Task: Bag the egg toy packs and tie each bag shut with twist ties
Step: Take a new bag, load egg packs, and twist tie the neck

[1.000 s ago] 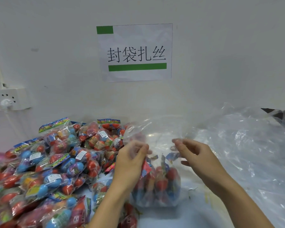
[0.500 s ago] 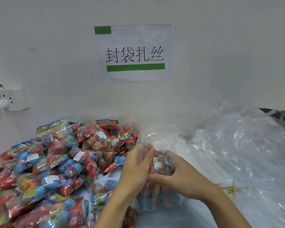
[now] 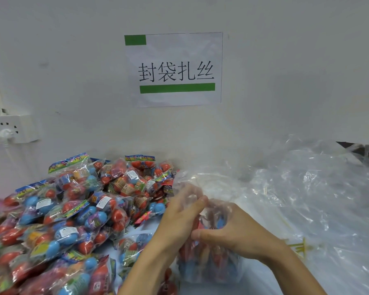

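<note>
Head view: we hold a clear bag (image 3: 209,265) of egg toys upright near the front edge of the table (image 3: 264,282), at its middle. Our left hand (image 3: 179,220) grasps the gathered neck of the bag from the left, fingers curled into the film. Our right hand (image 3: 232,233) grasps the same neck from the right, thumb pressed across the plastic just below the left hand. The two hands touch. Loose egg toy packs (image 3: 68,220) are heaped over the left half of the table, reaching its back edge at the wall. Empty clear bags (image 3: 307,199) lie crumpled over the right half. Yellow twist ties (image 3: 298,245) lie near the right wrist, partly under the film. A paper sign (image 3: 175,69) and a wall socket (image 3: 11,128) are fixed to the wall.
</note>
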A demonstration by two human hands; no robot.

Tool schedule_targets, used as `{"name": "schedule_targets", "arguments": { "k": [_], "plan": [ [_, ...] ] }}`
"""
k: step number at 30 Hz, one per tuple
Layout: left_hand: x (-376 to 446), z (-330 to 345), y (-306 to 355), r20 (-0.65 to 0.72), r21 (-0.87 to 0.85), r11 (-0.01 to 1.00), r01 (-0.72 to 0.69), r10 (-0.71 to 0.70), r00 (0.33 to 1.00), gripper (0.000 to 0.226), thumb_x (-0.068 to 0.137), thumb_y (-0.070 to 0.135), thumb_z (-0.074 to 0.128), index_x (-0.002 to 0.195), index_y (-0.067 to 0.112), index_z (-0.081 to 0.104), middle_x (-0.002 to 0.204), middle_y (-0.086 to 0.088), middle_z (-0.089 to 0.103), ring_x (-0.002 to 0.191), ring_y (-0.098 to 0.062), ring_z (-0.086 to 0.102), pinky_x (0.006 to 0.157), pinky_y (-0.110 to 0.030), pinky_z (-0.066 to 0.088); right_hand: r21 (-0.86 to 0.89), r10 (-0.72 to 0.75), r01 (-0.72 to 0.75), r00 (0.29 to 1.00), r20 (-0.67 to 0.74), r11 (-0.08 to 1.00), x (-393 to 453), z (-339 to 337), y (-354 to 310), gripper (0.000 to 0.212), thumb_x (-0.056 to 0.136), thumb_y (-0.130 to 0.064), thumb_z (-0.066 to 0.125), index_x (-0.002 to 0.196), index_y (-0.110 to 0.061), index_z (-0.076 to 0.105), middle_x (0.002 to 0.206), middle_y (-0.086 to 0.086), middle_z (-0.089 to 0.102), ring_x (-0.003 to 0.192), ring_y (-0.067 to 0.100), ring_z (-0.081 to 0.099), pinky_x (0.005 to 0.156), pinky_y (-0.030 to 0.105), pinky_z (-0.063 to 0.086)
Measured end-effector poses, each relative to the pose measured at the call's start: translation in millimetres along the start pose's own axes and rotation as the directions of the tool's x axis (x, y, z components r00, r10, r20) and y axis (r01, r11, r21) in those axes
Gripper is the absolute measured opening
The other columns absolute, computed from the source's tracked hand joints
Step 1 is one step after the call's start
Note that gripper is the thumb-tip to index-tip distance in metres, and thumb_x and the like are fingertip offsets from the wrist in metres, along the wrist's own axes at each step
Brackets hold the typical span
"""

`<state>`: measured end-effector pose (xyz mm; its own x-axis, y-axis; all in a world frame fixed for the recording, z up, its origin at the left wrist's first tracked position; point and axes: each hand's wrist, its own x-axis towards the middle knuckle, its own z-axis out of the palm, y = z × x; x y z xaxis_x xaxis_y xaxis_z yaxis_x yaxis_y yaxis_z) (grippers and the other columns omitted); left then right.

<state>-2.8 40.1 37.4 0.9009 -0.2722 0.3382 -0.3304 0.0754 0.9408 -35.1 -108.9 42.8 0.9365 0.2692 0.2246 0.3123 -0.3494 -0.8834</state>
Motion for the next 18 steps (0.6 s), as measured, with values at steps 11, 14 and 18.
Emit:
{"name": "schedule_targets", "arguments": {
  "k": [11, 14, 18],
  "plan": [
    [1.0, 1.8, 0.1, 0.029, -0.202, 0.971, 0.126, -0.122, 0.992, 0.022, 0.066, 0.013, 0.072, 0.085, 0.004, 0.065, 0.084, -0.02, 0.067, 0.081, -0.034, 0.057, 0.073, -0.037, 0.043, -0.016, -0.08, 0.08, 0.996, -0.035, 0.997, 2.5, 19.6, -2.0, 0.025, 0.073, -0.002, 0.07, 0.082, -0.025, 0.071, 0.071, -0.006, 0.068, 0.067, 0.007, 0.063, 0.063, 0.025, 0.051],
    [0.1, 7.0, -1.1, 0.001, -0.138, 0.989, 0.061, -0.062, 0.998, 0.023, 0.065, 0.011, 0.071, 0.087, 0.004, 0.07, 0.095, -0.022, 0.074, 0.091, -0.03, 0.071, 0.084, -0.038, 0.052, -0.002, -0.056, 0.056, 0.992, -0.111, 0.998, 3.9, 23.2, 1.8, 0.024, 0.072, -0.002, 0.071, 0.091, -0.017, 0.075, 0.085, 0.003, 0.076, 0.082, 0.014, 0.072, 0.077, 0.039, 0.059],
    [1.3, 13.9, 0.4, -0.08, -0.069, 0.997, -0.043, 0.038, 0.996, 0.035, 0.062, 0.008, 0.07, 0.079, 0.039, 0.076, 0.082, 0.001, 0.075, 0.081, -0.014, 0.07, 0.075, -0.032, 0.054, -0.105, -0.002, -0.018, 0.982, -0.188, 0.994, 8.7, 26.2, 6.3, 0.014, 0.078, -0.013, 0.071, 0.09, -0.019, 0.075, 0.086, 0.002, 0.077, 0.087, 0.02, 0.073, 0.079, 0.045, 0.058]
  ]
}}
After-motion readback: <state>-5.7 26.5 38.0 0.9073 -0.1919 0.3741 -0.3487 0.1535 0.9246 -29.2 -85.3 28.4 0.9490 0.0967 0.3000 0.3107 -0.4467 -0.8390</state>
